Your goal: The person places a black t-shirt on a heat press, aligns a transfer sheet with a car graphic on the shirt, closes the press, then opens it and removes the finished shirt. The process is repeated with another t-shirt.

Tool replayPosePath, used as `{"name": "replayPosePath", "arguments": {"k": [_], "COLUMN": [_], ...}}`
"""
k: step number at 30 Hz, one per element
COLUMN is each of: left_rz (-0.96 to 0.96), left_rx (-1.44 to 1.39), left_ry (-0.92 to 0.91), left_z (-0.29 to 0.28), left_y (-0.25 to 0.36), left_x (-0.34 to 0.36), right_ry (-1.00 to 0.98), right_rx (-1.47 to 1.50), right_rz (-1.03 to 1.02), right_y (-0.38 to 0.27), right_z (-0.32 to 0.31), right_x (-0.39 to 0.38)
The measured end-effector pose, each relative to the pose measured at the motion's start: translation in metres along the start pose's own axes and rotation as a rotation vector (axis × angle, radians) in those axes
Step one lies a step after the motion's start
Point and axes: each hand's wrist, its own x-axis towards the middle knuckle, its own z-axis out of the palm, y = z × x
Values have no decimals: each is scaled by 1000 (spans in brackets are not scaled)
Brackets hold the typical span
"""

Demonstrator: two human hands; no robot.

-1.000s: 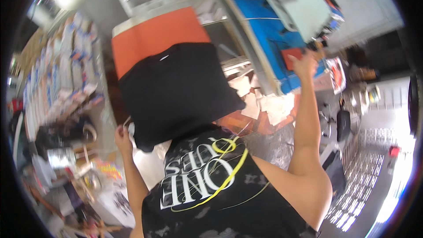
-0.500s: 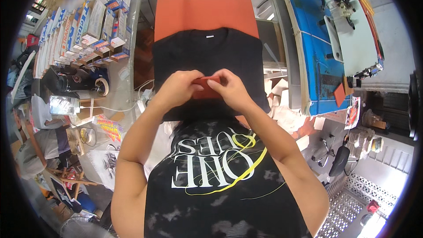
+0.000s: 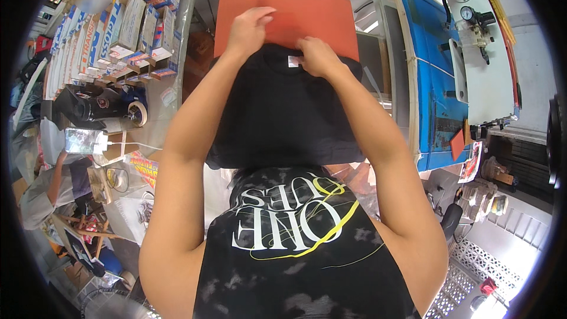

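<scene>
A black T-shirt lies spread over an orange-red flat board, whose far end shows beyond the collar. My left hand is above the board just past the shirt's far left edge, fingers stretched to the right and apart from the thumb, holding nothing. Beside the small white neck label, my right hand is at the collar. Its bent index finger and its thumb are apart, and the thumb appears to touch the cloth by the label.
Stacked long cardboard boxes stand at the left on a bench, with a tape roll and a phone on a white cable nearer me. To the right is a blue panel with a pressure gauge beyond it.
Both hands have let go of the red piece near the shirt's middle and moved away from me to the collar. The red patch there no longer shows; black cloth covers that place.
</scene>
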Motion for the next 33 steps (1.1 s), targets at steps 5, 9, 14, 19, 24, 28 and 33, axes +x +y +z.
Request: {"name": "replayPosePath", "arguments": {"k": [5,9,14,19,24,28,33], "left_rz": [-201,-254,-31,-206,-172,-178,-14], "left_rx": [11,68,298,239,326,338,493], "left_ry": [-610,-675,-607,-491,-460,-468,-320], "left_z": [21,9,-3,-1,2,3,10], "left_y": [-4,2,3,4,9,11,11], "left_x": [18,-2,-17,-18,-25,-25,-34], "right_ry": [156,252,284,198,254,285,492], "right_rx": [127,149,208,284,253,227,86], "right_rz": [-60,-73,-26,96,92,77,114], "right_y": [5,12,17,16,9,7,7], "right_z": [-11,4,15,12,9,10,23], "right_x": [-3,-4,0,1,-6,-6,-6]}}
